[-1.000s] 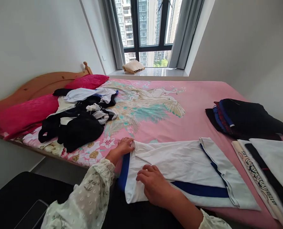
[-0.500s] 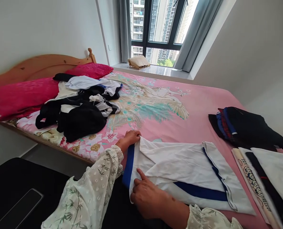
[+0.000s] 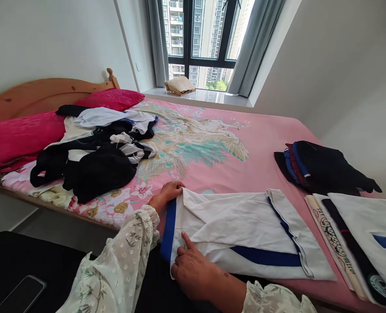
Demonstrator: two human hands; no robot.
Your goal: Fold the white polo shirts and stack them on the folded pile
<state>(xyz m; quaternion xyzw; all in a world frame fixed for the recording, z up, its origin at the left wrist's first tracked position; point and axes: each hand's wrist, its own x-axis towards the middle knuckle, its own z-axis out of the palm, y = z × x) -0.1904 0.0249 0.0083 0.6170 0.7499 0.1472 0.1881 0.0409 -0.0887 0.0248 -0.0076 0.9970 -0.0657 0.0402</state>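
Note:
A white shirt with blue trim (image 3: 235, 217) lies folded lengthwise near the front edge of the bed, its blue-banded end toward the left. At the far corner of that end, my left hand (image 3: 169, 193) pinches the fabric. My right hand (image 3: 196, 267) holds the near corner, fingers curled at the edge and the index finger stretched out flat over the cloth. The fingertips under the right hand are partly hidden.
On the pink bedsheet (image 3: 264, 134), a loose heap of clothes (image 3: 104, 169) lies left. Folded dark clothes (image 3: 323, 167) and folded light shirts (image 3: 368, 226) lie right. A phone (image 3: 20, 295) rests on a black surface front left. Red pillows (image 3: 23, 137) line the headboard.
The view has turned slightly, so most things appear further left. Both hands keep their places on the shirt, which looks unchanged.

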